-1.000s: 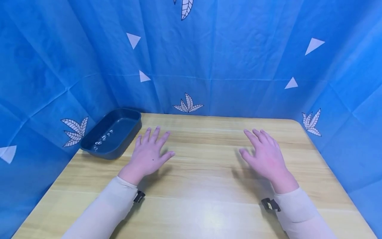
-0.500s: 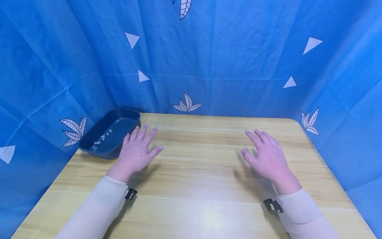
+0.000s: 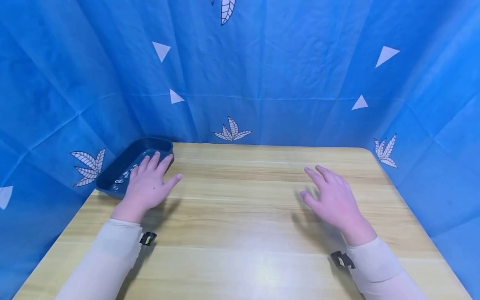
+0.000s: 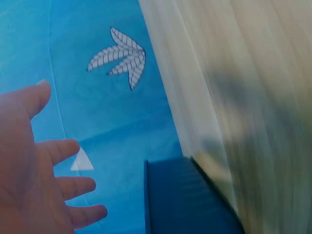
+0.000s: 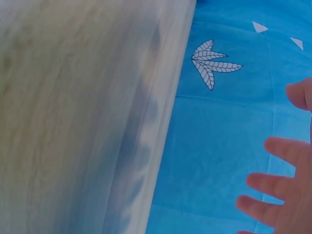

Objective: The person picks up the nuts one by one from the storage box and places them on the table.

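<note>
My left hand (image 3: 147, 186), fingers spread, overlaps the right side of a dark blue rectangular tray (image 3: 112, 164) in the head view. Inside the tray lie several small shiny ring-like pieces (image 3: 119, 181), partly hidden behind the hand. In the left wrist view the spread left hand (image 4: 34, 170) holds nothing, and the tray (image 4: 190, 200) shows at the bottom. Over the right part of the table my right hand (image 3: 333, 200) hovers with relaxed fingers and thumb apart. Nothing is in that right hand (image 5: 287, 190) in the right wrist view either.
A light wood table (image 3: 240, 233) spreads beneath both hands. Blue curtain (image 3: 300, 62) with white leaf and triangle prints hangs behind it and along both sides. The tray stands at the table's back left corner, close to the curtain.
My left hand has moved left from beside the tray until it overlaps the tray in the head view. The right hand stays nearly in place. The head view has shifted slightly.
</note>
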A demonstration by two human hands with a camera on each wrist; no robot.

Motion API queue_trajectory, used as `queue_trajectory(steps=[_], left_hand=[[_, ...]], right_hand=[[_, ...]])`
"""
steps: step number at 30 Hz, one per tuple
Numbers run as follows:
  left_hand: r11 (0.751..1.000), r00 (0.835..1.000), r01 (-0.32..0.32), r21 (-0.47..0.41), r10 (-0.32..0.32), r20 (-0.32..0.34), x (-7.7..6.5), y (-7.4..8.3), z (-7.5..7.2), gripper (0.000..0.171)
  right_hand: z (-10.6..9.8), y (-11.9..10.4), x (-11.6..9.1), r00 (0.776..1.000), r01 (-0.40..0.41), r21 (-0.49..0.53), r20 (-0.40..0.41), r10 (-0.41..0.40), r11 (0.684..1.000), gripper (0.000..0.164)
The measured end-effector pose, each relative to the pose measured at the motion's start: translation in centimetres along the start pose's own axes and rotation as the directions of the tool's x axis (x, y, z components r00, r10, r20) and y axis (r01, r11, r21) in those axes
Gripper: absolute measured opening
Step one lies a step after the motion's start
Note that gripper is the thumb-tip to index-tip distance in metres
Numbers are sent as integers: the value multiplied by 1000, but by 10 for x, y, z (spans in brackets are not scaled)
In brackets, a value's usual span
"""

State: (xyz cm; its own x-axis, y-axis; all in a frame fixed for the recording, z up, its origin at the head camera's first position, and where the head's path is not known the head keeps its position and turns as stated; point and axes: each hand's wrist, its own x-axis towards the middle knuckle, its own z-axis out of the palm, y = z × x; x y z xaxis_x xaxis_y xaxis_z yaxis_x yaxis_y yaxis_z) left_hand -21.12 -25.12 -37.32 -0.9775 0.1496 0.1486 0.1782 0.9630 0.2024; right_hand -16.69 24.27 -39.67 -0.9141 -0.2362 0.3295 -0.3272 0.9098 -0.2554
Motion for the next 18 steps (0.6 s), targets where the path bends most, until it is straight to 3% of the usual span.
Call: queue_trajectory(steps=[18], left_hand=[[988, 983, 144, -47, -137, 126, 11, -65, -17, 93]], right_hand=[[-3, -4, -3, 997, 31, -189, 80, -16, 981, 77]])
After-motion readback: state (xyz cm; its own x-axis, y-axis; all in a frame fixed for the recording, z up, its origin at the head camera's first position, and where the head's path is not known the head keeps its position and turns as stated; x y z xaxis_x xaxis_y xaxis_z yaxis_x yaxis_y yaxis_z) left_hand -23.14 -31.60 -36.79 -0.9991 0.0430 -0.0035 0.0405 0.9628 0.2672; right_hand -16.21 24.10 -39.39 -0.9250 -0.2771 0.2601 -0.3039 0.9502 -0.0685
